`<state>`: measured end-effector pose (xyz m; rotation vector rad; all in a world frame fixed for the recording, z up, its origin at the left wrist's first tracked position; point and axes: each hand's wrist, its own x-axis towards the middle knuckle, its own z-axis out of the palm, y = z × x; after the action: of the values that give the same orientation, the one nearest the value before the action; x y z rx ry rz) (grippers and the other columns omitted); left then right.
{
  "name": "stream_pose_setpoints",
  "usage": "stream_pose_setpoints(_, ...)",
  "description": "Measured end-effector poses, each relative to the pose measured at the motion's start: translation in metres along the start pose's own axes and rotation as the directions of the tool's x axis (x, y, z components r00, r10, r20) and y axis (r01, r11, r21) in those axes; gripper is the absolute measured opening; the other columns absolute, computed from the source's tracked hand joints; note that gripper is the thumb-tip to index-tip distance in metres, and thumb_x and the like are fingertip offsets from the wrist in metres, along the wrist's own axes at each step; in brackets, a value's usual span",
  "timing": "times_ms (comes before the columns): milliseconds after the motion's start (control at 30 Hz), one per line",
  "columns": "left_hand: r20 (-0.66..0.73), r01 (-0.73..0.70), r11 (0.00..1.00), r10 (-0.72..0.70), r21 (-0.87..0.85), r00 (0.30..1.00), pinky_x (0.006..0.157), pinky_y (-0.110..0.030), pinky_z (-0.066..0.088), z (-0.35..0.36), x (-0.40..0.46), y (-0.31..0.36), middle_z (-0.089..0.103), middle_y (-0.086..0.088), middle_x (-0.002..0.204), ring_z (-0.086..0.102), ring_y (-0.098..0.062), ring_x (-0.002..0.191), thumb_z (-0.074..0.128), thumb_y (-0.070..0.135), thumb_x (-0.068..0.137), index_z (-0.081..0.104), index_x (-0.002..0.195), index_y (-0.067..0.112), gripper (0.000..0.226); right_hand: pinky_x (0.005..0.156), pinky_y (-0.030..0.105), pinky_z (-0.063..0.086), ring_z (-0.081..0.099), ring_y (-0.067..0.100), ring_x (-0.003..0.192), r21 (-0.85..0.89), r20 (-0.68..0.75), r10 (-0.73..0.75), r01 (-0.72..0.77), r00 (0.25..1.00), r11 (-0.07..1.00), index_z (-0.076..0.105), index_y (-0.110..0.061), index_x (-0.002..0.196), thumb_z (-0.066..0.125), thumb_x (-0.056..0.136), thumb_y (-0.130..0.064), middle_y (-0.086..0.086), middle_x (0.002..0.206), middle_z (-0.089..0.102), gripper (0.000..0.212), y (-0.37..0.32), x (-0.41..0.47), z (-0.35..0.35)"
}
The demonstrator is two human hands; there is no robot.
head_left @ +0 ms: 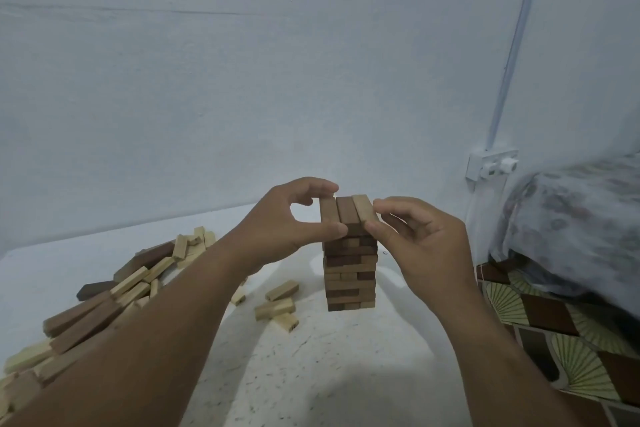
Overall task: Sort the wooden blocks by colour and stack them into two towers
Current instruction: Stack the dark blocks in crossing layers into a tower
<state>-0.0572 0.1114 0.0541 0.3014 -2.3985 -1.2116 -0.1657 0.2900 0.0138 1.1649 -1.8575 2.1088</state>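
1. A brown block tower point(350, 270) stands upright on the white tabletop point(329, 357), near its far right edge.
2. The top layer point(348, 215) is three brown blocks lying side by side.
3. The left hand point(287, 222) pinches the top layer's left side between thumb and fingers.
4. The right hand point(422, 243) pinches the layer's right side the same way.
5. A loose pile of pale and brown blocks point(104, 295) lies along the left edge.
6. Three pale blocks point(278, 305) lie just left of the tower base.
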Motion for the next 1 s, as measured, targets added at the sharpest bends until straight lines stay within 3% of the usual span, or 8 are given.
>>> stream_pose_setpoints(633,-0.03,0.0,1.0,0.0,-0.015,1.0,0.08,-0.019,0.041,0.0026,0.0037,0.0005,0.067,0.021,0.118,0.058,0.0,0.116,0.086,0.037,0.072,0.059,0.12,0.041,0.055,0.09,0.021,0.055,0.071,0.008,0.096,-0.019,-0.004,0.02,-0.02,1.0,1.0,0.076,-0.025,0.092,0.078,0.08,-0.005,-0.013,0.095,0.076,0.023,0.0021,-0.0001,0.0018)
stream_pose_setpoints(800,-0.024,-0.005,1.0,0.005,-0.001,1.0,0.082,-0.021,0.042,0.0027,0.0045,0.0007,0.065,0.02,0.121,0.057,-0.002,0.117,0.085,0.038,0.073,0.058,0.125,0.041,0.058,0.09,0.027,0.057,0.072,0.011,0.095,-0.033,-0.012,0.044,-0.045,0.999,0.998,0.076,-0.025,0.094,0.078,0.081,-0.006,-0.009,0.097,0.076,0.023,0.0011,-0.0002,0.0013)
stream_pose_setpoints(1000,-0.027,-0.005,1.0,0.005,0.025,1.0,0.091,-0.026,0.043,0.0034,0.0016,0.0016,0.058,0.023,0.133,0.05,0.001,0.125,0.083,0.046,0.071,0.047,0.137,0.045,0.075,0.088,0.02,0.056,0.071,0.007,0.094,-0.029,-0.023,0.056,-0.057,0.998,0.998,0.076,-0.024,0.095,0.079,0.08,-0.007,-0.011,0.098,0.076,0.022,-0.0033,-0.0011,0.0004)
